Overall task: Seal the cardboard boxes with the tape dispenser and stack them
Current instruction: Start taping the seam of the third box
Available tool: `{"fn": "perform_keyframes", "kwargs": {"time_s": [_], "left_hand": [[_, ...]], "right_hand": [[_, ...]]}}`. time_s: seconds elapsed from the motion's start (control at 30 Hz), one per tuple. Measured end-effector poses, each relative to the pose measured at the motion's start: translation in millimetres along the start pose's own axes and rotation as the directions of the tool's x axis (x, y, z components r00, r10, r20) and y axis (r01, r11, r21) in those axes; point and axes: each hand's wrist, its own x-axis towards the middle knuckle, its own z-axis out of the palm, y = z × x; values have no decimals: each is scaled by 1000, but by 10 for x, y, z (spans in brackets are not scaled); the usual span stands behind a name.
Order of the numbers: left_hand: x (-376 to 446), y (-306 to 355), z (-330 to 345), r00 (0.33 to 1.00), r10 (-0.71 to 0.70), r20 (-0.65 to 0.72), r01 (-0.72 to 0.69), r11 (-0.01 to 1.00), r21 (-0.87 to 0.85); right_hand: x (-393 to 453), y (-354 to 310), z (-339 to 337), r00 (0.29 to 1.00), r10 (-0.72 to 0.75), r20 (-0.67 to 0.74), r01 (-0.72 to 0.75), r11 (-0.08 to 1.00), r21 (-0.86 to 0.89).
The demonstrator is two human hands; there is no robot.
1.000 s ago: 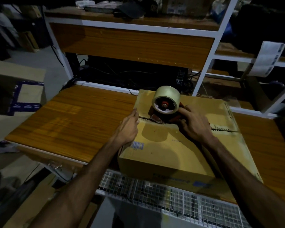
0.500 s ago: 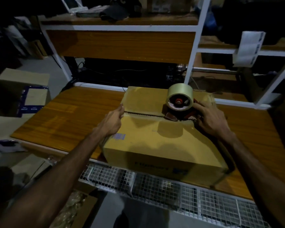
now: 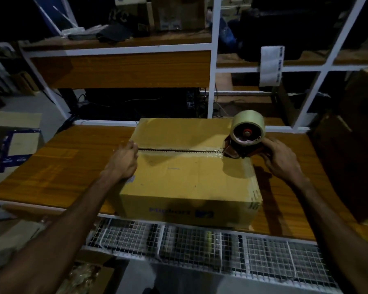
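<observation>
A closed cardboard box [image 3: 191, 179] lies on the wooden table [image 3: 57, 166], its front edge at the table's near edge. A dark seam runs across the box top from left to right. The tape dispenser [image 3: 245, 136], red-brown with a pale roll on top, sits at the right end of that seam. My right hand [image 3: 282, 160] grips the dispenser's handle from the right. My left hand [image 3: 123, 161] rests against the box's left edge at the seam's left end, fingers fairly straight. A shiny strip of tape covers the seam behind the dispenser.
A white metal rack with wooden shelves [image 3: 123, 68] rises behind the table. A wire-mesh shelf [image 3: 200, 245] lies below the table's front edge. An open box with blue print [image 3: 15, 145] stands at the left. Dark boxes [image 3: 353, 158] crowd the right side.
My right hand has drawn the dispenser along the seam from the box's middle to its right end. My left hand stayed at the box's left edge.
</observation>
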Motion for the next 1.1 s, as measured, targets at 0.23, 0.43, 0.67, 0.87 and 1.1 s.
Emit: {"fn": "perform_keyframes", "kwargs": {"time_s": [0.23, 0.43, 0.67, 0.87, 1.1], "left_hand": [[-166, 1992, -151, 988, 51, 143, -22, 980, -197], [-63, 3101, -228, 959, -57, 276, 144, 941, -306], [20, 3250, -328, 932, -120, 342, 241, 910, -336], [56, 3342, -288, 927, -150, 344, 268, 906, -329], [37, 2923, -147, 957, -105, 271, 182, 943, -278]], "right_hand": [[-7, 59, 64, 1000, 13, -3, -13, 999, 47], [-21, 43, 69, 997, 80, -2, -79, 990, 113], [-63, 38, 106, 994, 107, -17, -99, 963, 251], [-83, -20, 86, 989, 146, -24, -133, 946, 297], [-91, -277, 122, 993, 116, 11, -115, 959, 258]]}}
